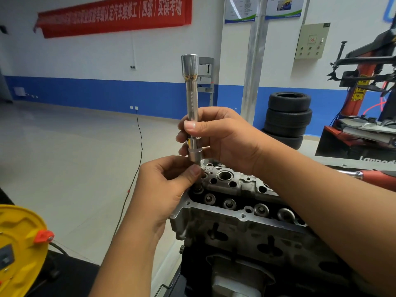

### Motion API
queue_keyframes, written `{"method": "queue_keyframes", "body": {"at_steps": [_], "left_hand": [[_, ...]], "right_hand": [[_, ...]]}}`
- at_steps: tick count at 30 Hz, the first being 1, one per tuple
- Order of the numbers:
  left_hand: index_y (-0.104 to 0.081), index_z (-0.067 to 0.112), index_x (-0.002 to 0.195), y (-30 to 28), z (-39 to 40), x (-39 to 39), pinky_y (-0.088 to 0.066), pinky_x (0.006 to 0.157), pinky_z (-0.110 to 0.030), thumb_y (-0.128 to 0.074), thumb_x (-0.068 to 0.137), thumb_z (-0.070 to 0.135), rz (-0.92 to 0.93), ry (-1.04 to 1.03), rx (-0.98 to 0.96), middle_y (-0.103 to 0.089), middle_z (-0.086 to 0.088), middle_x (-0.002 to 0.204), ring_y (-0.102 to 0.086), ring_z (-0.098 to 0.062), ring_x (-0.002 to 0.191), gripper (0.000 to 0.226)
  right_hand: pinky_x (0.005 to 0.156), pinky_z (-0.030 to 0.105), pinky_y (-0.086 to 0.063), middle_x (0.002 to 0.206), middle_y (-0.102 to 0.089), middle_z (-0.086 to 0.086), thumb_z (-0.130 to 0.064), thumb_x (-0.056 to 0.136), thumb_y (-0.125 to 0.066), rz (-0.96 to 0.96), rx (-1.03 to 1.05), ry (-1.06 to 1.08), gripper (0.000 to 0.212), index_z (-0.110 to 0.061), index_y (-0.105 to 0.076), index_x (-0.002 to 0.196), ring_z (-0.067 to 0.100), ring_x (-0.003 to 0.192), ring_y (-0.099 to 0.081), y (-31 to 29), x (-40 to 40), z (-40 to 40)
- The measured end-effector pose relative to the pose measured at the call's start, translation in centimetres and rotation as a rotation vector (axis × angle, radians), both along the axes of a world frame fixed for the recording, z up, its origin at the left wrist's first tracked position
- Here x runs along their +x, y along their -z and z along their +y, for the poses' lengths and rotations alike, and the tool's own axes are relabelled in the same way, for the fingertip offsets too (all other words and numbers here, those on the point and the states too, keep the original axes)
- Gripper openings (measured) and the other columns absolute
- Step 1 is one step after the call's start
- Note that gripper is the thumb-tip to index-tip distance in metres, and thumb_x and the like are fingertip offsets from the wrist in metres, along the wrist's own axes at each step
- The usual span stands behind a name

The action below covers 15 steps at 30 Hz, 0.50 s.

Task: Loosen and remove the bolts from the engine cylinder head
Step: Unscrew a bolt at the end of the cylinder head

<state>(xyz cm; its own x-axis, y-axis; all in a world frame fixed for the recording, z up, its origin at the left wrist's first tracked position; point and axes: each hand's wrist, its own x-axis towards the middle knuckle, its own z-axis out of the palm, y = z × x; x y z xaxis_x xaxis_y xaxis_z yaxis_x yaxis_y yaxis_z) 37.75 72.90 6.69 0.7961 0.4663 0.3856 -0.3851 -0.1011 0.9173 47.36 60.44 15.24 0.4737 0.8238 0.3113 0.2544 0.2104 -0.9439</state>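
Note:
The grey aluminium cylinder head [240, 213] sits on the engine block at lower right, with valve springs and bolt holes showing on top. My right hand [218, 138] grips a long chrome socket extension [191, 91] that stands upright over the head's left end. A chrome socket [195, 152] sits at the bar's lower end. My left hand [169, 187] pinches the dark bolt shank just below that socket, thumb and fingers round it. The bolt's washer end [198, 188] is at the hole; most of the bolt is hidden by my fingers.
A red-handled ratchet [368, 175] lies behind the head at right. A yellow cable reel [19, 249] is at lower left, with a black cable [139, 146] across the floor. Stacked tyres [287, 118] and a tyre changer [364, 86] stand at the back right.

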Motion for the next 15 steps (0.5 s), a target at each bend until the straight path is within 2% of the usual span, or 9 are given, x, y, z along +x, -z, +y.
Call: {"method": "queue_keyframes", "body": {"at_steps": [2,4,6,8,11,15], "left_hand": [[-0.081,0.024,0.091,-0.08,0.07,-0.16,-0.052,0.065,-0.008,-0.072,0.093,0.010,0.041,0.060,0.070,-0.082,0.004,0.088,-0.076,-0.003,0.081,0.017],[-0.080,0.024,0.094,-0.04,-0.03,-0.05,-0.055,0.074,-0.018,-0.068,0.097,0.008,0.072,0.057,0.102,-0.082,0.005,0.090,-0.077,-0.006,0.086,0.021],[-0.079,0.025,0.090,0.01,-0.23,0.08,-0.057,0.074,-0.020,-0.072,0.094,0.005,0.062,-0.001,0.083,-0.082,0.005,0.086,-0.078,-0.008,0.084,0.022],[-0.079,0.025,0.084,-0.05,-0.43,0.10,-0.056,0.067,-0.013,-0.077,0.089,0.003,0.035,-0.034,0.048,-0.081,0.004,0.082,-0.078,-0.009,0.079,0.022],[-0.079,0.029,0.074,-0.05,-0.42,0.04,-0.053,0.063,-0.009,-0.083,0.083,0.004,0.023,-0.056,0.044,-0.080,0.005,0.078,-0.076,-0.007,0.073,0.027],[-0.081,0.041,0.072,-0.06,-0.56,-0.05,-0.056,0.066,-0.014,-0.088,0.075,0.016,0.001,-0.056,0.049,-0.080,0.005,0.079,-0.077,-0.010,0.076,0.026]], "right_hand": [[0.072,0.035,-0.060,0.089,-0.073,0.009,-0.018,0.088,-0.071,-0.006,-0.002,0.006,0.013,-0.008,-0.067,0.096,0.027,0.078,-0.073,-0.03,-0.01,-0.03],[0.071,0.035,-0.060,0.088,-0.074,0.009,-0.018,0.087,-0.071,-0.005,-0.003,0.006,0.013,-0.008,-0.068,0.095,0.027,0.078,-0.073,-0.04,-0.02,-0.03],[0.071,0.035,-0.060,0.088,-0.074,0.010,-0.019,0.087,-0.071,-0.004,-0.003,0.005,0.013,-0.008,-0.069,0.095,0.027,0.078,-0.072,-0.03,-0.02,0.02],[0.071,0.035,-0.060,0.089,-0.074,0.010,-0.019,0.087,-0.071,-0.002,-0.004,0.006,0.015,-0.008,-0.069,0.096,0.027,0.077,-0.072,-0.02,-0.01,0.09],[0.072,0.035,-0.060,0.089,-0.074,0.010,-0.020,0.087,-0.071,-0.001,-0.006,0.006,0.015,-0.008,-0.069,0.096,0.028,0.078,-0.072,-0.01,0.01,0.13],[0.073,0.036,-0.060,0.089,-0.074,0.010,-0.019,0.088,-0.071,-0.001,-0.008,0.002,0.014,-0.008,-0.069,0.096,0.028,0.079,-0.073,-0.02,0.00,0.02]]}}
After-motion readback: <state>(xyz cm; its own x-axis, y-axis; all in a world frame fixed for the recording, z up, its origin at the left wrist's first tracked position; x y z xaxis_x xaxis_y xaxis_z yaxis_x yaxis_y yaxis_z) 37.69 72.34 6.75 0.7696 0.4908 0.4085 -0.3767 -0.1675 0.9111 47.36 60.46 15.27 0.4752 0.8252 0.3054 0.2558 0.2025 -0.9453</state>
